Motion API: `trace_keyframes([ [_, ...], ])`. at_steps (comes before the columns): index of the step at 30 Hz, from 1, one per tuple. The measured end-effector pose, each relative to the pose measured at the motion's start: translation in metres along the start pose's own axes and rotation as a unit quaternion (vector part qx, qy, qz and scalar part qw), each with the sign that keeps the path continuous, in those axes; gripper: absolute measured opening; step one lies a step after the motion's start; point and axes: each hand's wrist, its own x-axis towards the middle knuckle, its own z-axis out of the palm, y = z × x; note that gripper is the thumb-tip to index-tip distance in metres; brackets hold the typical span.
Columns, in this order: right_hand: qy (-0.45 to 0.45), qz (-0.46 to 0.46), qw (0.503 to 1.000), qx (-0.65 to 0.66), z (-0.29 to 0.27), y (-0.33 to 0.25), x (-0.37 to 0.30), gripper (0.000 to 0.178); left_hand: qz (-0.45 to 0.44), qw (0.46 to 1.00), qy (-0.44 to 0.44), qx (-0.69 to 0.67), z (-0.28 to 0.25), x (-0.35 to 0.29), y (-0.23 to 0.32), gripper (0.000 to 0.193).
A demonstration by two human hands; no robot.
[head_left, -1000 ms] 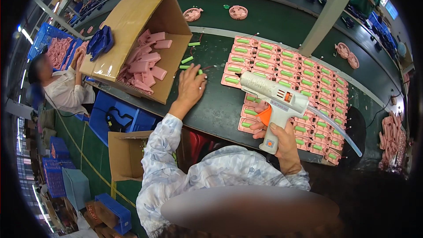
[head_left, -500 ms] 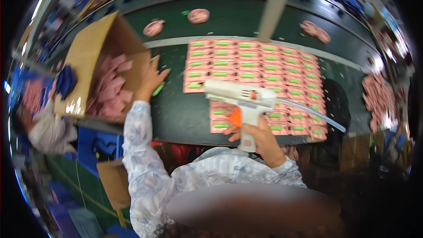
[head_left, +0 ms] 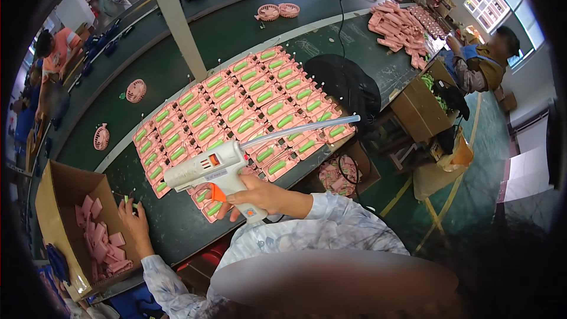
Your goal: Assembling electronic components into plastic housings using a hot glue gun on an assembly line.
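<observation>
My right hand (head_left: 260, 196) is wrapped round the handle of a white hot glue gun (head_left: 204, 167) with an orange trigger. A clear glue stick (head_left: 301, 131) juts from its back end. The gun is held over rows of pink plastic housings (head_left: 236, 103), each with a green battery and thin wires. At the left, beside an open cardboard box (head_left: 56, 201), my left hand (head_left: 137, 227) has its fingers closed on a small green battery (head_left: 135, 205), partly hidden by them. Loose pink plastic parts (head_left: 101, 239) lie inside the box.
A black bundle (head_left: 345, 85) lies right of the rows, near a pile of pink parts (head_left: 398, 26). Pink round fan parts (head_left: 136, 91) sit on the green conveyor (head_left: 218, 41) beyond. A post (head_left: 174, 20) rises behind the housings. Co-workers (head_left: 481, 62) are at right and far left.
The view has swung to the right, showing more of the room there. My left fingers have drawn in round the green battery. My right hand still holds the glue gun.
</observation>
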Motion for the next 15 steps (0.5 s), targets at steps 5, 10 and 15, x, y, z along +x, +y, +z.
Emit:
trace_keyframes([
  [5,0.02,-0.031,0.999,0.013,0.002,-0.003,-0.012,0.04,-0.04,0.998,-0.002,-0.052,-0.003,0.003,0.004,0.025],
  [10,0.013,-0.051,0.996,0.068,-0.01,-0.004,-0.023,0.045,-0.018,0.998,0.048,-0.026,0.009,0.001,-0.008,0.026],
  [15,0.018,-0.071,0.994,0.079,-0.015,-0.005,-0.03,0.048,-0.065,0.973,-0.047,-0.218,0.007,0.004,-0.055,0.066],
])
